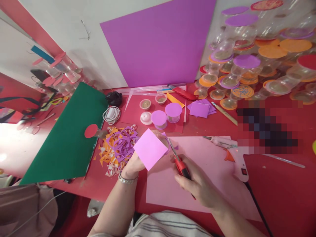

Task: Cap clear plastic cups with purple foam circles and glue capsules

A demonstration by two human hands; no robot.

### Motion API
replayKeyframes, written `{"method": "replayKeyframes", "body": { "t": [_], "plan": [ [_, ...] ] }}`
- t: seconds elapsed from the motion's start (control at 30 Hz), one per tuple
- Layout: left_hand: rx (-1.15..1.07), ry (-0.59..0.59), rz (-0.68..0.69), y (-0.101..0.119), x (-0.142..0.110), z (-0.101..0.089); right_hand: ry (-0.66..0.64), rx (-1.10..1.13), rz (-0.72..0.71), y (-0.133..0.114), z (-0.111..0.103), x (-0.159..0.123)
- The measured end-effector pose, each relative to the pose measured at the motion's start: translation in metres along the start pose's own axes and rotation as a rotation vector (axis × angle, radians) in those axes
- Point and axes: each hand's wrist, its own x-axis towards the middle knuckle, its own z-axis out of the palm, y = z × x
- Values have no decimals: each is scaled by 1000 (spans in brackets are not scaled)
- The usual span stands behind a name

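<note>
We are watching the left hand (134,163) holding up a smooth, flat lilac-pink square of paper (150,149), tilted cornerwise, above the table's middle. The square is hiding most of the fingers, so we cannot tell how tightly they are curling. Behind it, a clear round plastic form with a purple rim (166,144) is showing. The right hand (194,182) is closing firmly around red-and-black-handled metal scissors (183,169), their blades pointing up beside that rim.

A large matte pink paper sheet (182,189) is lying under the scissors, bearing a white glue gun (242,168) with a black cord. Left of the square, a tangled heap of purple and orange paper scraps (122,143) is crowding the red table (278,191); a dark green flat board (66,141) is slanting beyond. Small purple paper squares (200,109) are overlapping near a red toothed plastic tool (184,93). A coiled white cable (111,115) is resting by a crumpled black bundle (114,98).

Farther back, 2 shallow clear cups (145,104) are holding grainy tan material. Just nearer, 2 containers topped by purple discs (173,110) are standing. At right, clear hourglass-shaped plastic containers (225,51) are piling up, some holding tan material.
</note>
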Motion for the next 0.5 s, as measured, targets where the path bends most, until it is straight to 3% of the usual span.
{"method": "replayKeyframes", "body": {
  "t": [0.33, 0.5],
  "plan": [
    [-83, -1, -127, 8, -5, 0, -24, -30, -22, 3, -2, 1],
    [-73, -13, -112, 3, -7, -2, -7, -117, -50, 7, -4, 0]
  ]
}}
